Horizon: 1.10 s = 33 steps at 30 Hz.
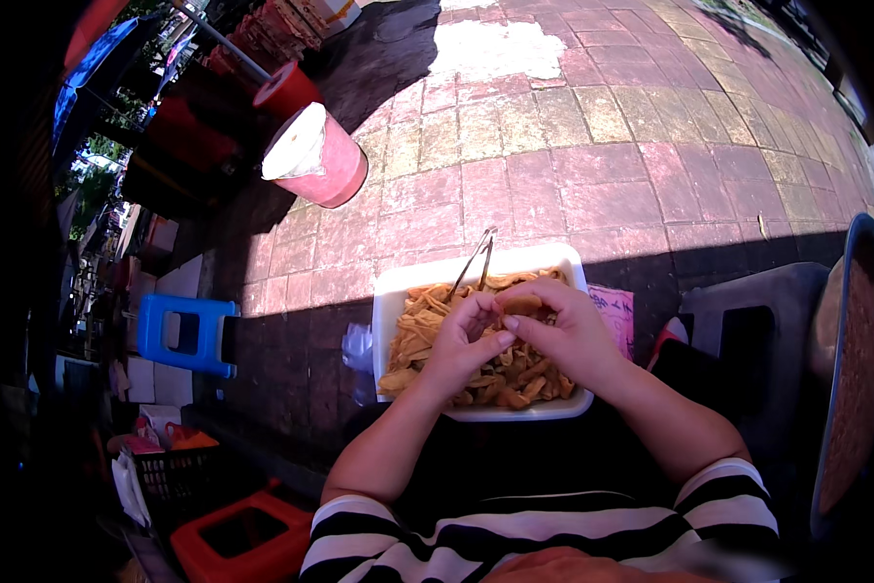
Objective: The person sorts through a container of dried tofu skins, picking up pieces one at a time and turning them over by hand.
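Observation:
A white plastic tray (480, 417) before me is heaped with tan and brown food pieces (416, 331), perhaps dried or pickled vegetable or fruit slices. Above the heap, my left hand (469, 331) and my right hand (561, 324) meet at the fingertips. Between them is a flat, rounded brown piece (522, 304), pinched by the right fingers and touched by the left ones. Metal tongs (487, 256) lean in the far side of the tray, their tips hidden behind my left hand.
A blue plastic stool (189, 299) stands to the left, with a red stool (291, 525) near my left elbow. A pink bucket (343, 169) is ahead on the brick paving (480, 189). A pink sign with writing (613, 313) and a dark stool (801, 291) are at the right.

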Motion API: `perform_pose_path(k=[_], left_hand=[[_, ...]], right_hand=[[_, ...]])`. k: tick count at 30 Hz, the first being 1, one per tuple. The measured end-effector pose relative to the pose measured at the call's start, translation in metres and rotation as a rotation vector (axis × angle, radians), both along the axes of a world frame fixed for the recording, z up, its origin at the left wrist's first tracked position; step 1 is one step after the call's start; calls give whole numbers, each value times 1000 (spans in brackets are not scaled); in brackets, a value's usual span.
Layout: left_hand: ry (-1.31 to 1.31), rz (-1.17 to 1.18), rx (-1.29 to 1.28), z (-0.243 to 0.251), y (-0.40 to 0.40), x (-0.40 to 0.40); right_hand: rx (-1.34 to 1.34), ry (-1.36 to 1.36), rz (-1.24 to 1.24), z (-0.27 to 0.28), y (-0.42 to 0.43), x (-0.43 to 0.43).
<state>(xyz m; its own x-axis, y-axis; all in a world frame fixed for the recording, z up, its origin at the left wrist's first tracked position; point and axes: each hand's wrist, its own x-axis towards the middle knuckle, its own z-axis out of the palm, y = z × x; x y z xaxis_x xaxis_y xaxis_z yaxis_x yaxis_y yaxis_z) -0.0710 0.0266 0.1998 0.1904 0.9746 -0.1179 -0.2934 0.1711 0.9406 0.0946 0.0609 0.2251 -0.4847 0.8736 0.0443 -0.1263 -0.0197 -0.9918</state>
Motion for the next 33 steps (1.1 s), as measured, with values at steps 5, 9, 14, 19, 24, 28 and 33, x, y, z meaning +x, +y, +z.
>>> perform_pose_path(k=[5,9,14,19,24,28,33], left_hand=[[145,30,10,-8,1,0],[150,57,10,-7,2,2],[169,-41,-59,-15,6,-9],[77,-20,-57,7,7,0],[169,-70,-94,5,1,-3],[192,-47,-119,1,2,-5],[213,-53,-89,3,2,-5]], right_hand=[[59,-45,-43,1,0,0],[252,-166,-80,-6,3,1],[206,-147,-97,-6,2,2],[-76,109,-82,4,5,3],[-255,294,-229,5,15,7],[-472,522,-274,-3,25,15],[-696,707,-276,-22,31,17]])
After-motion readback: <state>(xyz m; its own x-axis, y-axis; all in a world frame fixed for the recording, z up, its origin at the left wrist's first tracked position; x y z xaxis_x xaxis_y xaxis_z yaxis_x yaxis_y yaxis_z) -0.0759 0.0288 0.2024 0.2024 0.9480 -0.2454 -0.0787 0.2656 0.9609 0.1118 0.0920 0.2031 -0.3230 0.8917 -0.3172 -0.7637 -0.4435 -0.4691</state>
